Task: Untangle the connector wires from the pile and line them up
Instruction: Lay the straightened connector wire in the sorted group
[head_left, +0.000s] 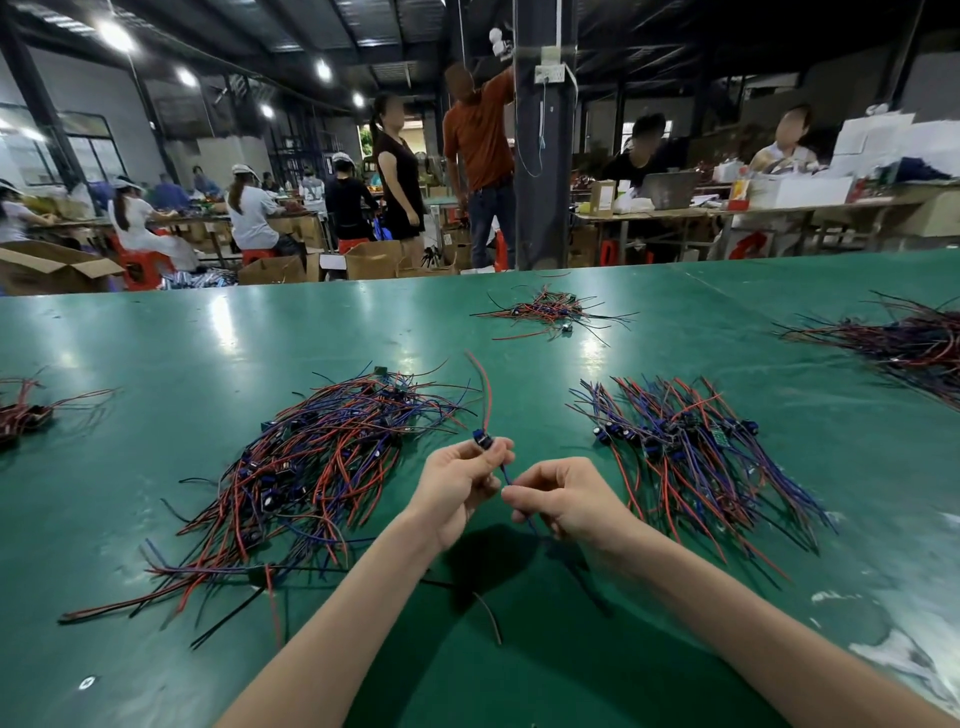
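Observation:
A tangled pile of red, blue and black connector wires (317, 467) lies on the green table (218, 338) to the left of my hands. To the right lies a neater bundle of wires (691, 452), their ends pointing the same way. My left hand (460, 486) pinches the small blue connector (483, 440) of one wire, whose red lead (484, 387) curves upward. My right hand (563, 501) pinches the blue lead (506, 475) of that same wire just below the connector. Both hands hover above the table between the two heaps.
A smaller wire heap (550, 312) sits farther back in the middle, a dark heap (904, 343) at the far right and another at the left edge (23, 410). Loose black wires (488, 616) lie near my forearms. People work at benches beyond the table.

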